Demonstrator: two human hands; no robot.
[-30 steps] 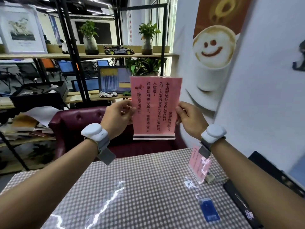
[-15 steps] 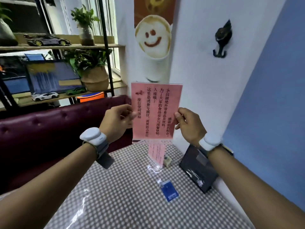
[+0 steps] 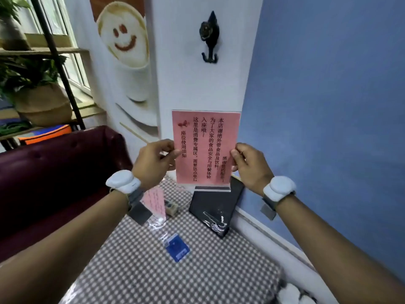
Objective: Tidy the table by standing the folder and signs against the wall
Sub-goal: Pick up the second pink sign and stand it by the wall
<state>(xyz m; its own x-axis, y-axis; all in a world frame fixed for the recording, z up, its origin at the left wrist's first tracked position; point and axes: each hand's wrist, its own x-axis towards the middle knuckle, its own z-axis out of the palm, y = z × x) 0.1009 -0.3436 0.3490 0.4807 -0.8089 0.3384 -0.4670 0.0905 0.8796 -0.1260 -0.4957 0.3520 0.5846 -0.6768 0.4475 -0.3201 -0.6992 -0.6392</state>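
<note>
The left hand [image 3: 153, 164] pinches the left edge of the pink sign [image 3: 205, 148], fingers closed on it. Below, a smaller sign [image 3: 154, 204] stands on the checked surface [image 3: 175, 279], with a blue card [image 3: 177, 250] lying nearer. The big sign is held upright in the air before the white wall [image 3: 197, 84]. The black folder [image 3: 215, 207] leans against the blue wall. The right hand [image 3: 252, 167] grips the sign's right edge.

Upright pink sign [image 3: 206, 148] aloft (black folder [image 3: 215, 204] wall-leaning)
</note>
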